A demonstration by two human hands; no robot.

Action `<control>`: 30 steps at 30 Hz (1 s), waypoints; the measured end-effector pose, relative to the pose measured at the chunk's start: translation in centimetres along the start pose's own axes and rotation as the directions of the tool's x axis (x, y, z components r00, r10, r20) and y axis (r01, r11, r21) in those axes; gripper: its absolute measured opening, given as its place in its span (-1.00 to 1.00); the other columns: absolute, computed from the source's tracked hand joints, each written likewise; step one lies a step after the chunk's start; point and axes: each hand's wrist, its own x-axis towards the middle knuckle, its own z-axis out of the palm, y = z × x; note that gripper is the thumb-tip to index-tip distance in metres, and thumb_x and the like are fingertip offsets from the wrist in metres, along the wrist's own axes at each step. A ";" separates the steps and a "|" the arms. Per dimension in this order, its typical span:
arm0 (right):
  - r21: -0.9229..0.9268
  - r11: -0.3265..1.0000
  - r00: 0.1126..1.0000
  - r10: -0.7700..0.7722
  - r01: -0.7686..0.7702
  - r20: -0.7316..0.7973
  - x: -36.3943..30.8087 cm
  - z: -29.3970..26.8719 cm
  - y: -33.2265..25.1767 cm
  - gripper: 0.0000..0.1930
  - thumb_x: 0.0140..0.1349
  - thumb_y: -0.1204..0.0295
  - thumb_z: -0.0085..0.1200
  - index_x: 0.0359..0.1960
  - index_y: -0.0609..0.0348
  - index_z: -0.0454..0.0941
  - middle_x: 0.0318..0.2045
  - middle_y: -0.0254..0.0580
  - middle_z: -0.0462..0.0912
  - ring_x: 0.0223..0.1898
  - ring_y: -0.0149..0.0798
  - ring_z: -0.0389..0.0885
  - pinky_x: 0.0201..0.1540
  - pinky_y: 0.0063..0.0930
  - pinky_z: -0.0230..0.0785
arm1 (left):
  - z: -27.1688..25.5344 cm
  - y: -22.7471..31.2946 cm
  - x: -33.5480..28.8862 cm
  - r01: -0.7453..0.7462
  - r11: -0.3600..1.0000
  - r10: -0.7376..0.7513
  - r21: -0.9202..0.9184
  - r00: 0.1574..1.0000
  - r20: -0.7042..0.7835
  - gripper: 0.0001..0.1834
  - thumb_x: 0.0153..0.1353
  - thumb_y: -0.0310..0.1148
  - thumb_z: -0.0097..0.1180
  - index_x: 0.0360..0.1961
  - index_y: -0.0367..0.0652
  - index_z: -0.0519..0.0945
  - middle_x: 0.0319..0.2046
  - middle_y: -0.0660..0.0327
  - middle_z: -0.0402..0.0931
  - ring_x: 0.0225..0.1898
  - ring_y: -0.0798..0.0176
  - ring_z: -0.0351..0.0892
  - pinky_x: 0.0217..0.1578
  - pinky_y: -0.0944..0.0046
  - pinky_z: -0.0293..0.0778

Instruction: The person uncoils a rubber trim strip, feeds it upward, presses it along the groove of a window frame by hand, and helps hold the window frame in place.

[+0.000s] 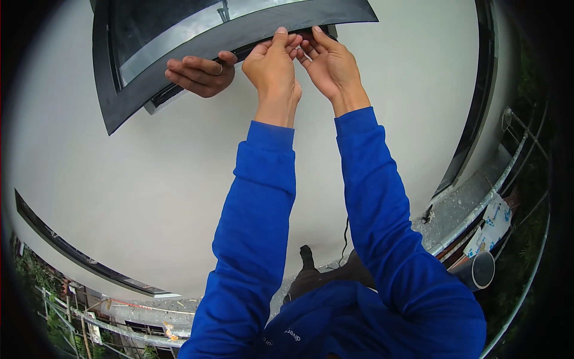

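Note:
A dark grey window frame (239, 43) with reflecting glass (173, 45) stands out from the pale wall at the top. My left hand (274, 69) is closed at its lower edge, thumb up against the front and the other fingers curled underneath. Close on its right, my right hand (333, 70) has its thumb on the same edge and its fingers bent in below. The fingertips of both hands nearly meet; anything small between them is hidden. Another person's hand (203, 76), with a ring, reaches out from under the frame to the left of mine.
Smooth pale wall (161, 179) surrounds the window. Dark-framed openings lie at the lower left (78, 251) and right (472, 113). Metal scaffold rails (472, 218) curve along the right, beside a grey bucket (478, 272) and a patterned sheet (491, 224). A black cable (345, 239) hangs near my legs.

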 end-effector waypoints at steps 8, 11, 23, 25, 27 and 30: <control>0.332 0.943 0.959 0.102 -0.009 -0.263 -2.1 -0.8 0.9 -0.86 0.36 0.49 0.09 -0.14 0.30 0.49 -0.27 -0.10 0.57 -0.21 -0.27 0.53 -0.06 -0.31 0.47 | -0.4 -0.2 0.6 -0.029 0.997 0.027 0.072 0.999 0.028 -0.75 0.31 -0.41 0.18 -0.17 -0.42 0.46 -0.28 0.01 0.62 -0.18 0.11 0.68 -0.06 0.20 0.49; 0.329 0.942 0.943 0.161 -0.060 -0.290 -2.2 -0.7 -0.1 -0.87 0.35 0.51 0.09 -0.16 0.31 0.48 -0.27 -0.10 0.57 -0.23 -0.26 0.56 -0.09 -0.29 0.50 | -0.4 -0.5 0.5 -0.048 0.997 0.048 0.054 0.999 0.001 -0.79 0.32 -0.42 0.17 -0.31 -0.42 0.53 -0.36 0.06 0.65 -0.29 0.22 0.70 -0.24 0.37 0.52; 0.303 0.950 0.957 0.015 0.076 -0.290 -0.3 1.0 -1.2 -0.87 0.33 0.51 0.12 -0.20 0.31 0.47 -0.31 -0.13 0.55 -0.25 -0.24 0.58 -0.09 -0.29 0.51 | -0.4 -0.4 0.3 -0.003 0.999 0.004 0.049 1.000 -0.008 -0.80 0.36 -0.40 0.11 -0.21 -0.39 0.51 -0.30 0.06 0.65 -0.24 0.23 0.69 -0.20 0.37 0.51; 0.241 0.966 0.963 -0.020 0.087 -0.269 -0.1 0.8 -1.4 -0.85 0.31 0.51 0.14 -0.20 0.33 0.48 -0.31 -0.12 0.56 -0.25 -0.24 0.58 -0.09 -0.30 0.51 | 0.0 -0.3 0.1 0.014 0.999 -0.014 0.029 1.000 -0.003 -0.79 0.36 -0.40 0.10 -0.19 -0.40 0.49 -0.27 0.04 0.64 -0.22 0.21 0.69 -0.18 0.35 0.52; 0.175 0.979 0.966 -0.060 0.106 -0.253 0.1 0.7 -1.5 -0.83 0.29 0.51 0.17 -0.20 0.36 0.49 -0.30 -0.11 0.56 -0.25 -0.25 0.57 -0.10 -0.32 0.51 | 0.4 -0.4 -0.2 0.040 0.999 -0.040 0.007 0.999 0.006 -0.78 0.37 -0.40 0.09 -0.17 -0.41 0.48 -0.25 0.01 0.63 -0.20 0.19 0.69 -0.16 0.32 0.53; 0.097 0.990 0.959 -0.068 0.098 -0.274 0.7 0.7 -1.3 -0.81 0.27 0.52 0.19 -0.19 0.41 0.50 -0.29 -0.09 0.56 -0.25 -0.25 0.57 -0.10 -0.33 0.51 | 1.0 -0.8 -0.3 0.078 0.990 -0.079 -0.121 0.997 0.004 -0.79 0.37 -0.43 0.06 -0.16 -0.44 0.47 -0.23 -0.01 0.61 -0.16 0.15 0.69 -0.12 0.27 0.56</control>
